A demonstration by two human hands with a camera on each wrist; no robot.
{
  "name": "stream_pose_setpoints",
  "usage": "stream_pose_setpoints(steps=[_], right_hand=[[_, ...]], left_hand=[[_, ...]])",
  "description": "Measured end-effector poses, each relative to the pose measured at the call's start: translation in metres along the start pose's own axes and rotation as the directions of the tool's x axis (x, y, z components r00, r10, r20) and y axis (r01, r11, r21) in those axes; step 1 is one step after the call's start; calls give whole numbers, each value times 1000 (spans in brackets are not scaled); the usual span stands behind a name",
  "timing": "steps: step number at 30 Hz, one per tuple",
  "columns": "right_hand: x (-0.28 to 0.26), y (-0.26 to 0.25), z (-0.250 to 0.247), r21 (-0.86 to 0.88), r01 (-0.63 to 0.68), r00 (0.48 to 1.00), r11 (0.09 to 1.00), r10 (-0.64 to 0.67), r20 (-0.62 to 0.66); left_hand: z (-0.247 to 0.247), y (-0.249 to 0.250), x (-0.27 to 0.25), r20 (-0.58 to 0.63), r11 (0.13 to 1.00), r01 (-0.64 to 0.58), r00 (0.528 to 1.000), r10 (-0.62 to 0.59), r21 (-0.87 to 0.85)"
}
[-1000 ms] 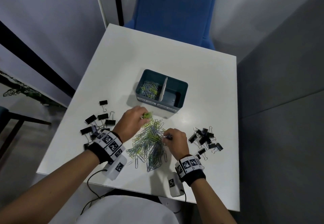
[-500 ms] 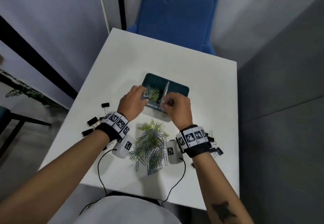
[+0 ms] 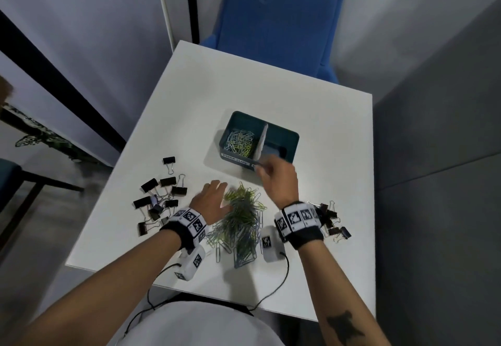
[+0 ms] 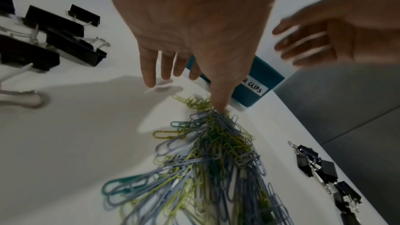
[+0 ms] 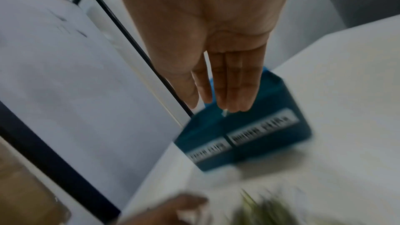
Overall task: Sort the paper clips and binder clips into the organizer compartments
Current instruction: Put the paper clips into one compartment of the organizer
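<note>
The teal organizer (image 3: pixel 282 135) stands mid-table. Its left compartment holds paper clips (image 3: pixel 240 142); the right one looks bare. A pile of green and blue paper clips (image 3: pixel 241 221) lies in front of it. My left hand (image 3: pixel 214 196) is open over the pile's far left end, and its thumb touches the pile (image 4: pixel 216 160) in the left wrist view. My right hand (image 3: pixel 273 175) hovers open at the organizer's front wall (image 5: pixel 249 134), fingers (image 5: pixel 225 91) straight. Large black binder clips (image 3: pixel 160 199) lie to the left, small ones (image 3: pixel 330 221) to the right.
A blue chair (image 3: pixel 276 20) stands behind the white table (image 3: pixel 271 91). Grey wall panels close the right side. Wrist-camera units and their cables (image 3: pixel 271 291) hang over the near table edge. The large binder clips (image 4: pixel 54 37) lie close to my left hand.
Both hands went from the pile to the organizer, then drew back. The left hand has come down to the pile again; the right lingers at the organizer's front.
</note>
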State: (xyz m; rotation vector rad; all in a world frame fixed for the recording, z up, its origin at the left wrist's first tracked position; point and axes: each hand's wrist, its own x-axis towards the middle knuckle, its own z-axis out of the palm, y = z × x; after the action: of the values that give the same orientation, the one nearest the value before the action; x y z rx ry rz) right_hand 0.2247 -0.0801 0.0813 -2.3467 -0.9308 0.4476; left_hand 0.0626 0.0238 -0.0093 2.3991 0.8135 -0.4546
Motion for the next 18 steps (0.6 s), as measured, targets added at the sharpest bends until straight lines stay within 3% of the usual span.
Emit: stream_pose_setpoints(steps=[2,4,6,11,14,18], right_hand=[[-29,26,16,-100,-67,984,993,82,156],[-56,50,32,-219,-144,904,965,218,367],[-79,66,45,-319,-143,837,937,287,466],[-109,73,75,-420,14,875,907,192,444],[-110,68,87,-407,48,909,912,130,397],[-98,64,92,-335,-18,938,942,132,321]], left_hand=[[2,3,5,94,1000,-12,995,12,7],[6,6,11,201,994,-72,978,55,81],[12,8,12,287,967,-172,951,114,187],[28,7,-2,319,882,-336,919,231,330],[34,8,-12,212,850,-358,931,296,386],[33,11,-18,38,879,-356,931,363,316]])
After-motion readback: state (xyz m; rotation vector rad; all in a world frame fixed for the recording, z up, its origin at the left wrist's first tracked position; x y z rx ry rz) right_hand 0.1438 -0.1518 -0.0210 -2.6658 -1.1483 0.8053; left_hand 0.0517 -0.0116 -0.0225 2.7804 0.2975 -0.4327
